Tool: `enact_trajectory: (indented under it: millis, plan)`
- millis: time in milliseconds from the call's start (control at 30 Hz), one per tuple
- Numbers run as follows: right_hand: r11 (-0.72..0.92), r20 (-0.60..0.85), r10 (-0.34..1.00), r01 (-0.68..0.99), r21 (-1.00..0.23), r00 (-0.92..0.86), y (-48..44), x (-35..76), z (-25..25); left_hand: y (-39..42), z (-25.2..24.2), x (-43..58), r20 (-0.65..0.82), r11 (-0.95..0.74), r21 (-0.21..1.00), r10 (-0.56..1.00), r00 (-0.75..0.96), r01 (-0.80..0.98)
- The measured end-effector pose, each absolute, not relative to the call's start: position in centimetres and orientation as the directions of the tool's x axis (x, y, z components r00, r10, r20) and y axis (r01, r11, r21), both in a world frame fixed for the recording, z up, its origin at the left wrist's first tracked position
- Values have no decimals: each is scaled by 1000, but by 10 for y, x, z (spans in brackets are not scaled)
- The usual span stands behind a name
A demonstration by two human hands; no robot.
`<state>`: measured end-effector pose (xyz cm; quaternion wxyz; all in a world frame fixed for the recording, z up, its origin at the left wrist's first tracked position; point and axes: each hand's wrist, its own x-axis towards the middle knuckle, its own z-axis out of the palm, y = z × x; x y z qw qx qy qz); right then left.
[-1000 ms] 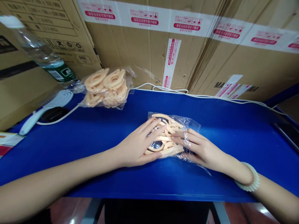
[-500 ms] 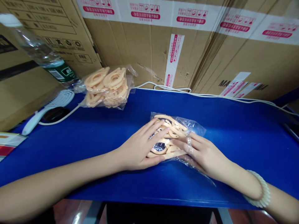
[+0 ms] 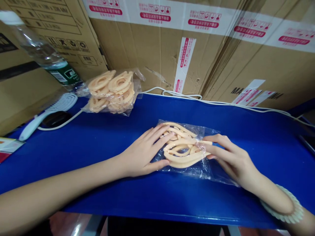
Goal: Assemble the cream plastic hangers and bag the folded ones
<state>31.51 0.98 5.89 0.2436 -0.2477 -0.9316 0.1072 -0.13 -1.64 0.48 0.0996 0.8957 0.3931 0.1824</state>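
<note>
A clear plastic bag of peach-coloured plastic loops (image 3: 183, 149) lies in the middle of the blue table (image 3: 98, 141). My left hand (image 3: 144, 154) rests flat against the bag's left side, fingers stretched out on the plastic. My right hand (image 3: 230, 159) touches the bag's right side with its fingers extended, the fingertips pressing on the loops through the film. A pale bead bracelet (image 3: 286, 209) circles my right wrist.
A second bag of the same peach parts (image 3: 112, 91) sits at the back left. Beside it are a water bottle (image 3: 41, 54), a white hairbrush (image 3: 46, 113) and a dark round object (image 3: 55, 118). Cardboard boxes (image 3: 197, 49) wall the back; a white cable (image 3: 221, 103) runs along them.
My right hand has slid off the top of the bag to its right edge. The loops inside have shifted into a tighter bundle. My left hand has drawn slightly left.
</note>
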Motion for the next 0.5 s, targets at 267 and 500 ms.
enact_trajectory:
  millis: [267,500]
  plan:
    - [747,419,645,411,-523,-639,38,368,99,-17,4,-5,204,-668,262,744,636,697]
    - [458,466,876,528,-715,-128,59,366,72,-18,10,-3,188,-716,247,696,693,653]
